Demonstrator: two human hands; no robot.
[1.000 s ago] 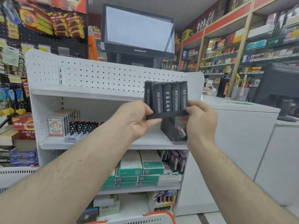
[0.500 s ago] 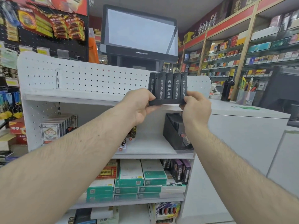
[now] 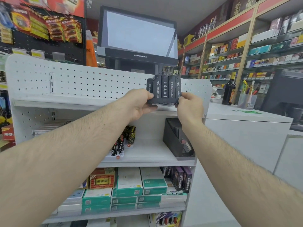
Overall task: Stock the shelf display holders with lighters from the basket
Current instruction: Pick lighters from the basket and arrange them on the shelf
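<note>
**Loaded holder goes up to the top shelf, both hands on the base**

Centre of the frame, and here is a black display holder with a row of black lighters standing upright in it, white print facing the camera. The left hand pinches the holder's left end, thumb on the front edge, fingers curled underneath. The right hand takes the right end the same way. Both grips are narrow and holding the holder itself, not the lighters, which I judge keeps the row level so nothing tips out.

The holder's underside sits right at the front lip of the top shelf, just right of centre; whether it touches yet I cannot tell. The low, two-ended hold looks chosen so the base can slide straight back toward the white pegboard.

One level down, at lower right of centre, a second black holder sits on the middle shelf, with a few patterned lighters standing to its left. The basket is not in view.
</note>
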